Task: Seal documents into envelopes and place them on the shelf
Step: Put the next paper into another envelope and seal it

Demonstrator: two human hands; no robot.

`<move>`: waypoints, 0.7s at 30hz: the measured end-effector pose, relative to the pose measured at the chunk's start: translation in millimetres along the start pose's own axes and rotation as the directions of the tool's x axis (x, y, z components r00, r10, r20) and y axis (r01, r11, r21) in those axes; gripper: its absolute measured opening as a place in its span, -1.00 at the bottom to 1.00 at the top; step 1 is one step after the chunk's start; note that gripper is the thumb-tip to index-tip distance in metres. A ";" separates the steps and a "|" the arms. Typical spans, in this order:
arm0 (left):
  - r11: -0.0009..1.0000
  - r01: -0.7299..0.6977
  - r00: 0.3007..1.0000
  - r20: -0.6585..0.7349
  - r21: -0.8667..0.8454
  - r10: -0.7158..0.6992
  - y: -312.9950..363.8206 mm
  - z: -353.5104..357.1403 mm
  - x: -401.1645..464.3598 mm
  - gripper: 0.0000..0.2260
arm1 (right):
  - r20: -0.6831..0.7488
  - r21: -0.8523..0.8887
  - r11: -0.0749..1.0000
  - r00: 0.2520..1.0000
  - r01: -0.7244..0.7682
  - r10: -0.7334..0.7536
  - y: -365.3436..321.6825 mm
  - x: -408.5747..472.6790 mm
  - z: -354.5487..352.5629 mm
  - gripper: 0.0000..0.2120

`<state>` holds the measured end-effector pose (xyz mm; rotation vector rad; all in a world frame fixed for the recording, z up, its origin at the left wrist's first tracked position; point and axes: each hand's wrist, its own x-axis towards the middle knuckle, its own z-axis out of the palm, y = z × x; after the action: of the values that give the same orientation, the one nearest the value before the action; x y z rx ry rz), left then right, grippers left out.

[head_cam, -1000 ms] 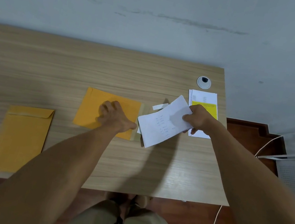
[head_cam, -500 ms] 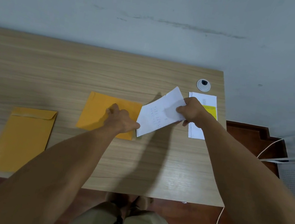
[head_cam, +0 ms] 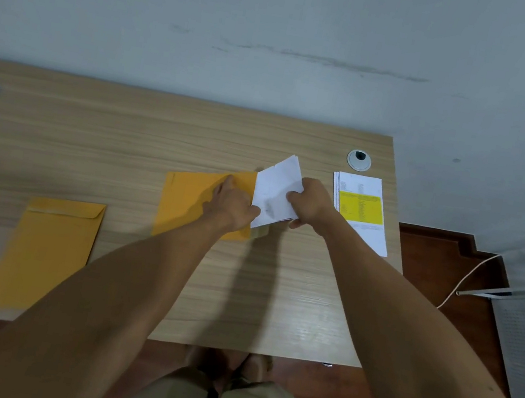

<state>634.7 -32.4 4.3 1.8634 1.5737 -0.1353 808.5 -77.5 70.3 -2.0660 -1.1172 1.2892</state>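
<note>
Both hands grip: left (head_cam: pixel 232 207) envelope (head_cam: pixel 190 204), right (head_cam: pixel 310 205) folded document (head_cam: pixel 277 187); paper stack (head_cam: pixel 361 212) beside.

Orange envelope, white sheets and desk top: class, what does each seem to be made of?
Orange envelope: matte kraft-type paper, probably; flat, creaseless and dull. White sheets in the right hand: thin printer paper, bending slightly. Desk top: likely wood-grain laminate; streaked grain with glossy reflections near the front edge.
</note>
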 end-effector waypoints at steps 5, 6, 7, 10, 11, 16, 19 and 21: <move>0.992 -0.011 1.000 -0.028 -0.129 0.008 -10.8 -0.9 11.3 -0.69 | 0.104 0.008 0.996 0.990 -0.094 0.092 -8.8 -4.3 5.9 -0.80; 0.990 0.001 1.000 -0.029 -0.143 -0.005 -13.3 -2.1 12.3 -0.69 | 0.084 0.047 0.993 0.991 -0.105 0.101 -8.6 -3.1 3.9 -0.82; 0.989 0.007 0.999 -0.034 -0.151 -0.012 -15.3 -3.5 12.3 -0.69 | 0.064 0.100 0.989 0.993 -0.105 0.099 -8.0 -2.0 1.5 -0.84; 0.985 0.013 0.999 -0.037 -0.174 -0.020 -19.7 -4.9 10.7 -0.69 | 0.015 0.201 0.974 0.995 -0.101 0.100 -2.2 1.4 -4.5 -0.90; 0.984 0.008 0.999 -0.039 -0.179 -0.016 -20.3 -4.3 10.1 -0.69 | 0.000 0.209 0.973 0.995 -0.102 0.104 0.1 2.0 -4.8 -0.92; 0.978 -0.025 0.999 -0.049 -0.207 0.015 -18.8 -3.4 5.1 -0.69 | -0.081 0.092 0.996 0.996 -0.013 0.021 -2.8 0.8 4.3 -0.92; 0.971 -0.056 0.997 -0.069 -0.230 0.041 -17.1 -4.8 4.5 -0.69 | -0.084 0.050 0.998 0.996 0.038 -0.034 -8.5 -2.6 10.4 -0.93; 0.966 -0.076 0.994 -0.092 -0.246 0.055 -17.7 -8.2 1.4 -0.70 | -0.073 0.018 0.997 0.994 0.080 -0.079 -10.6 -4.1 12.8 -0.92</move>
<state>616.3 -26.1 2.3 1.7396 1.5063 0.1669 792.0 -75.4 74.3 -2.0151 -1.1373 1.1746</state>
